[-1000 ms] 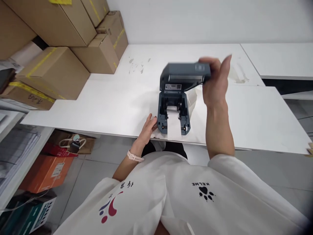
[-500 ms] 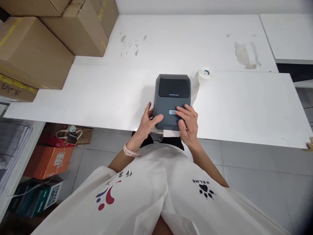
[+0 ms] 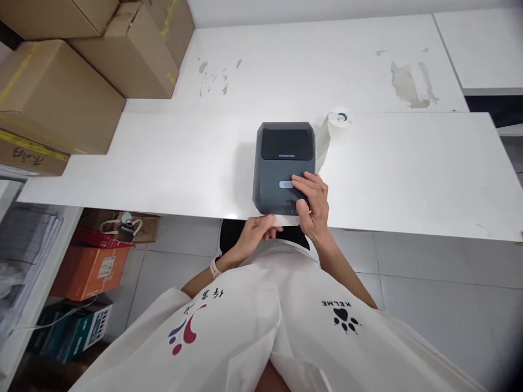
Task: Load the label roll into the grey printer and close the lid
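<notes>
A dark grey label printer [image 3: 286,169] with a black window on its lid stands near the front edge of the white table [image 3: 183,158]. A white paper strip [image 3: 285,220] sticks out of its front. My left hand [image 3: 258,231] pinches the strip's left end between thumb and fingers, just below the printer. My right hand [image 3: 314,204] grips the printer's front right corner, fingers over the top beside the pale oblong button [image 3: 286,184] and thumb near the front edge. Behind the printer's right side lies a paper roll [image 3: 339,120], its band running toward the printer.
Cardboard boxes [image 3: 61,98] are stacked at the table's back left. Below on the left are an orange box [image 3: 87,272], a green box [image 3: 75,332] and a paper bag [image 3: 143,226]. Worn patches [image 3: 412,84] mark the tabletop at the back right.
My left hand has left the printer's left side and come down to its front edge, where it now pinches the paper strip. My right hand stays on the printer.
</notes>
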### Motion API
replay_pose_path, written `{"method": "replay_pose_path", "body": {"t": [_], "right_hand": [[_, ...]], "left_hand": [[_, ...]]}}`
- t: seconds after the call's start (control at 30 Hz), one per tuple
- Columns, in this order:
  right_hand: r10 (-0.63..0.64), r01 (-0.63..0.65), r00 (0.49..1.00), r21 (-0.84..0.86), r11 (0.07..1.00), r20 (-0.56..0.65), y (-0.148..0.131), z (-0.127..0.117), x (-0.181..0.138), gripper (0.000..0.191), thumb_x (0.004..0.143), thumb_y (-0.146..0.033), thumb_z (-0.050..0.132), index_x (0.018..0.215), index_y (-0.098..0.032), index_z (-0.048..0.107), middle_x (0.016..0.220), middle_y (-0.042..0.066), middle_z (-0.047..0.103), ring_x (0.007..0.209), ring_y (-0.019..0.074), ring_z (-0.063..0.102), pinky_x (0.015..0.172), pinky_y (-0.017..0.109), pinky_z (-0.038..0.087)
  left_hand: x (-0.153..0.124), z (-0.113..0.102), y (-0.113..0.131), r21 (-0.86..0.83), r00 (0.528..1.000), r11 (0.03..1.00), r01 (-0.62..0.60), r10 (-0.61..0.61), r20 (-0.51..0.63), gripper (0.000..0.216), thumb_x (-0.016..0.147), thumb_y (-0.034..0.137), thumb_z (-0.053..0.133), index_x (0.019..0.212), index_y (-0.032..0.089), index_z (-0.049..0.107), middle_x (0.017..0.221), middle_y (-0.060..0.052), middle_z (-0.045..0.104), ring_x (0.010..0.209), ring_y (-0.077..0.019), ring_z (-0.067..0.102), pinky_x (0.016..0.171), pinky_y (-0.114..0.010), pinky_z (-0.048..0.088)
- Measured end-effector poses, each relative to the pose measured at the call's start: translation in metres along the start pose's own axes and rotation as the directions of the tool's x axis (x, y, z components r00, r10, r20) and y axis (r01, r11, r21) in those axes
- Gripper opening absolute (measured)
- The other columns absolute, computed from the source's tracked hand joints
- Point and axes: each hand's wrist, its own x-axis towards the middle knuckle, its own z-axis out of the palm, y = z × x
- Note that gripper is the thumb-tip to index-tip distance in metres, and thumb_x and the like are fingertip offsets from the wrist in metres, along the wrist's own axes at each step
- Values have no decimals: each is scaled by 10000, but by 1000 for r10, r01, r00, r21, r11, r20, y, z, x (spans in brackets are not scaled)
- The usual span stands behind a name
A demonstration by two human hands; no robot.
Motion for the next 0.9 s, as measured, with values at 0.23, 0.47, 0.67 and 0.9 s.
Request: {"method": "replay_pose_path", "body": {"t": [0.23,0.47,0.67,0.9], "right_hand": [[-96,94,995,-63,994,-29,0,0,2,368,1042,-364,441,1365,-292,601,1354,76,681,1352,287,575,1171,517,419],[-112,145,988,-370,917,108,-2,-15,16,292,1040,-512,491,1205,-354,673,1488,-15,623,1535,322,370,1279,589,140],[-40,56,995,-168,984,95,-1,-13,6,419,1057,-540,334,1301,-296,571,1716,43,310,1617,362,194,1243,615,270],[-49,37,995,-134,990,-87,-11,-13,27,660,1009,-657,203,1611,-388,203,1737,50,157,1613,420,180,1230,693,251]], "left_hand": [[11,1,12,29,979,999,17,-23,202,426,877,552,672,757,155,763,561,8,625,500,-76,484,532,-248,346],[9,-20,7,54,977,998,-13,1,213,456,886,576,657,724,160,751,601,-11,659,535,-88,543,535,-239,398],[4,-52,18,44,994,994,-105,105,5,548,853,633,650,545,179,648,470,3,561,447,-87,482,474,-245,352],[25,-77,35,-5,904,968,-252,234,-358,306,879,478,658,779,193,709,655,-3,635,560,-96,521,535,-239,401]]}}
